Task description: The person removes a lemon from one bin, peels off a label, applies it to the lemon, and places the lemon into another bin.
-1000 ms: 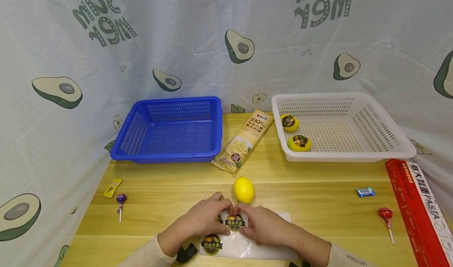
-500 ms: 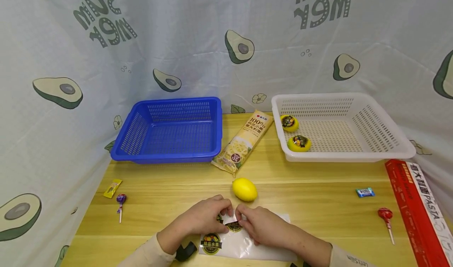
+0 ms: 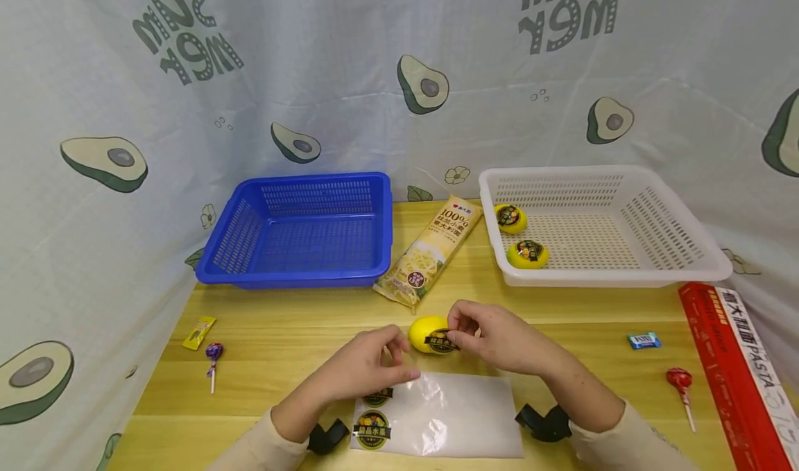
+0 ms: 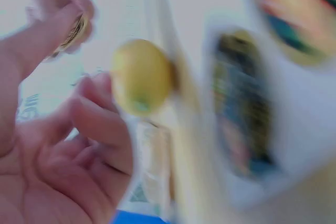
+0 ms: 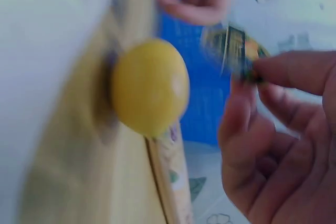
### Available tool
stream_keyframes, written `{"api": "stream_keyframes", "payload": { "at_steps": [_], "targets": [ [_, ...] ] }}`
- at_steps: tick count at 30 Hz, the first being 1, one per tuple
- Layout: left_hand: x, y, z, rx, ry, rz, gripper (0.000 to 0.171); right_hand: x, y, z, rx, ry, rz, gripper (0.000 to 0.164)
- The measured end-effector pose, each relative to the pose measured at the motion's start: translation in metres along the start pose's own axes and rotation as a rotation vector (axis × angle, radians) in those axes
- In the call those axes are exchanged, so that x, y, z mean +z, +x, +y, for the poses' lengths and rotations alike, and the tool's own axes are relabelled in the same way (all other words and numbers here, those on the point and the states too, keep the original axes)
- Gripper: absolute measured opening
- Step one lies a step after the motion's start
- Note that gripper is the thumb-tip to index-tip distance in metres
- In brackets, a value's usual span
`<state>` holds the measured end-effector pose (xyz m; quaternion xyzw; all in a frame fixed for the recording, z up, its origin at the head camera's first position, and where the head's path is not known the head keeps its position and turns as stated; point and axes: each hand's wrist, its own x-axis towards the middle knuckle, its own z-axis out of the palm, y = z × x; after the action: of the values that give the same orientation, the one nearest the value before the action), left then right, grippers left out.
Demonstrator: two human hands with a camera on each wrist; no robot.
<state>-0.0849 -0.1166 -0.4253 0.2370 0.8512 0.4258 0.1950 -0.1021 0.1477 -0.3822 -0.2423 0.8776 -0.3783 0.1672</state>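
My right hand (image 3: 502, 336) pinches a round black-and-gold sticker (image 5: 231, 48) by its edge, between thumb and forefinger. In the head view the sticker overlaps a yellow lemon (image 3: 420, 331) lying on the table; the right wrist view shows it held apart from the fruit. My left hand (image 3: 368, 363) hovers just left of the lemon, fingers loosely bent and holding nothing, its thumb over the top edge of a white sticker sheet (image 3: 462, 415). Two stickers show at that sheet's left end, the lower one (image 3: 372, 429) whole and the upper partly covered by the hand.
Behind stand a blue basket (image 3: 293, 277) and a white basket (image 3: 593, 277) holding two stickered lemons (image 3: 528, 254). A pasta packet (image 3: 431, 252) lies between them. Small candies and lollipops (image 3: 679, 377) lie at both sides, with a red pasta box (image 3: 718, 360) along the right.
The sticker has come off the sheet in my right hand, which moved up and right to the lemon. My left hand let go of the sheet. The lemon turned onto its side.
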Motion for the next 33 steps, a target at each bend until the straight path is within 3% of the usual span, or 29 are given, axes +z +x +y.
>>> {"api": "stream_keyframes", "payload": {
  "at_steps": [3, 7, 13, 20, 28, 33],
  "targets": [
    [-0.006, 0.007, 0.011, 0.044, -0.17, 0.126, 0.028, -0.009, 0.009, 0.001, -0.037, 0.032, -0.044, 0.009],
    [-0.011, 0.018, 0.022, 0.078, -0.211, 0.211, 0.014, -0.017, 0.02, 0.0, -0.075, 0.088, -0.062, 0.009],
    [-0.009, 0.027, 0.023, 0.038, -0.283, 0.212, 0.007, -0.016, 0.03, 0.006, -0.063, 0.158, 0.001, 0.007],
    [0.007, 0.035, 0.013, -0.055, -0.428, 0.183, 0.013, -0.002, 0.039, 0.023, -0.032, 0.236, 0.021, 0.009],
    [0.011, 0.039, 0.007, -0.053, -0.398, 0.222, 0.014, 0.0, 0.036, 0.031, -0.016, 0.27, 0.002, 0.014],
    [0.005, 0.041, 0.006, -0.061, -0.378, 0.242, 0.014, -0.004, 0.033, 0.034, 0.052, 0.288, -0.014, 0.017]
  ]
}}
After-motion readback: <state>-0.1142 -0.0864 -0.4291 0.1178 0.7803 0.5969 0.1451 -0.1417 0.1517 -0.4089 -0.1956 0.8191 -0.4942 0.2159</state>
